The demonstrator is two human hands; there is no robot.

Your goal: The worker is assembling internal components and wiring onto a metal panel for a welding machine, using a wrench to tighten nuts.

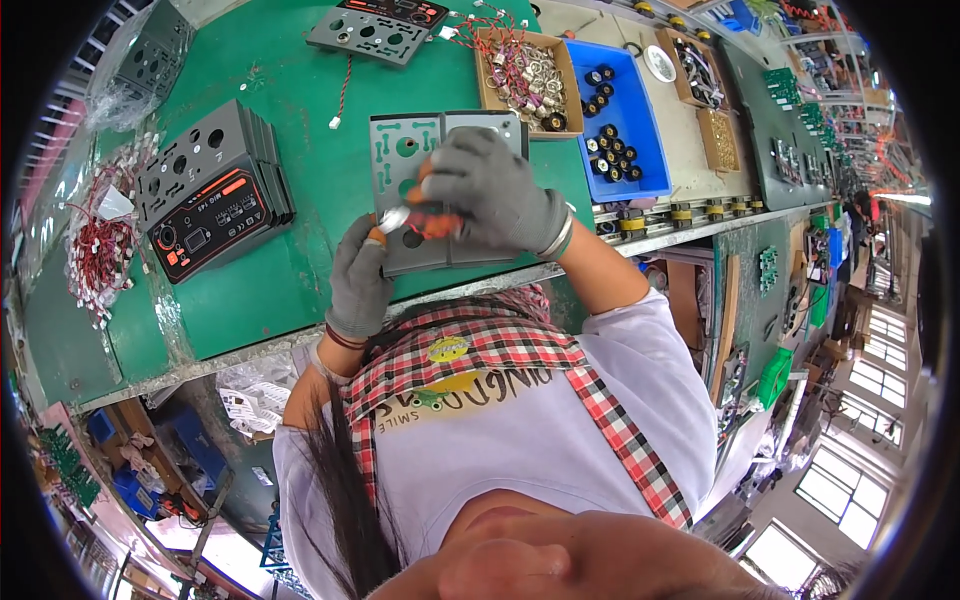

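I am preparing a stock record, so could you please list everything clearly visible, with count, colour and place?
Workbench: one, green, upper left
Stacked panels: several, grey with black and orange, left
Loose panel: at least one, grey and black, top edge
Cutout panel: at least one, grey, centre
Carton: one, brown, upper centre
Wires: uncountable, red and white, in carton
Tray: one, blue, right of carton
Round parts: over ten, mostly black, in tray
Wire bundle: one, red and white, far left
Circuit boards: several, green, far right
Small part: one, white, centre, blurred
Apron: one, red checked, below workbench
Left hand: one, grey glove, at small part
Right hand: one, grey glove, above cutout panel
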